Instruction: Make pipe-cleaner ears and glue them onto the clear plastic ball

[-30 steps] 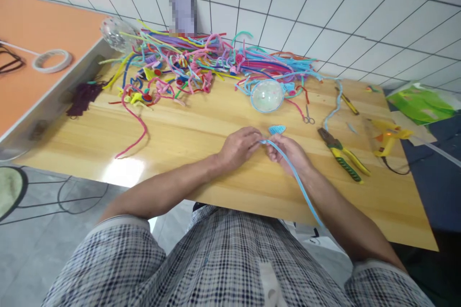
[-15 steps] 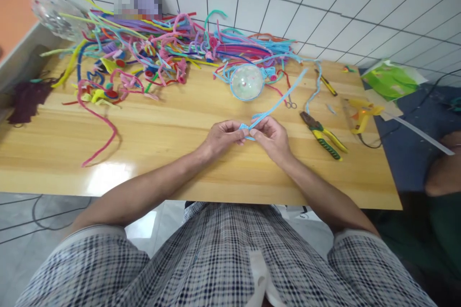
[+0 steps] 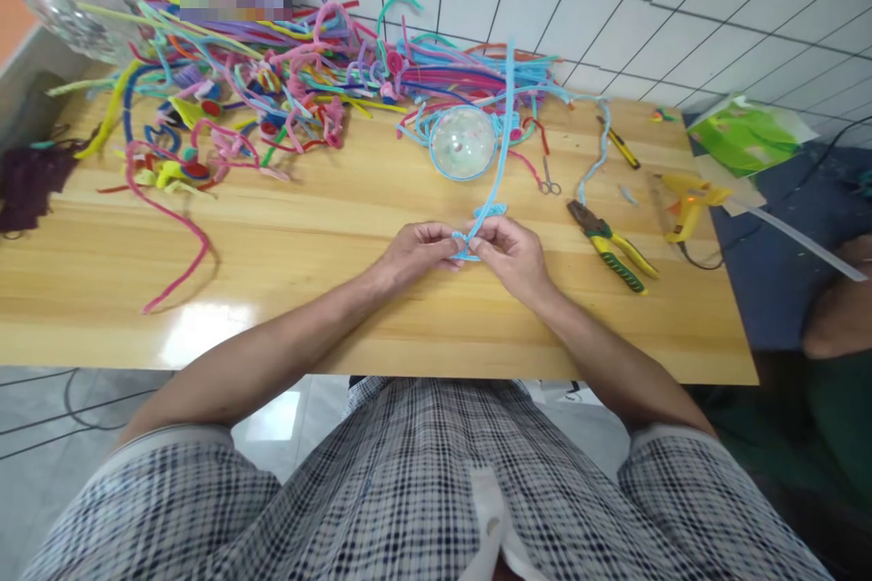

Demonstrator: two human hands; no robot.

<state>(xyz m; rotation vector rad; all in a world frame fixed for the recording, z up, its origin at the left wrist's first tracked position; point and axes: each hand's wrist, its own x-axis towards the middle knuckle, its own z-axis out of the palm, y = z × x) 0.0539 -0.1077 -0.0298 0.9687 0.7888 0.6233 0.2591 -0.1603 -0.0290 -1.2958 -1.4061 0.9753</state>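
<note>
Between my two hands is a light-blue pipe cleaner (image 3: 502,145), bent into a small shape at my fingertips. Its long free end rises up and away, past the right side of a clear ball (image 3: 463,142) edged with blue pipe cleaner. My left hand (image 3: 423,245) pinches the bent part from the left. From the other side, the thumb and fingers of my right hand (image 3: 510,252) close on the same piece near the base of the long end. A coiled blue bit shows just above my right fingers. The exact folds are partly hidden by my fingertips.
Pliers (image 3: 606,245) lie right of my right hand, with small scissors (image 3: 549,180) and a yellow cutter (image 3: 619,143) behind. A yellow glue gun (image 3: 689,200) stands near the right edge. Colourful pipe cleaners (image 3: 320,64) heap along the wall. Another person's arm (image 3: 841,300) is at far right.
The pipe cleaner's long end has swung from leaning right to nearly upright. Both hands keep their pinch in about the same place. The view has shifted slightly.
</note>
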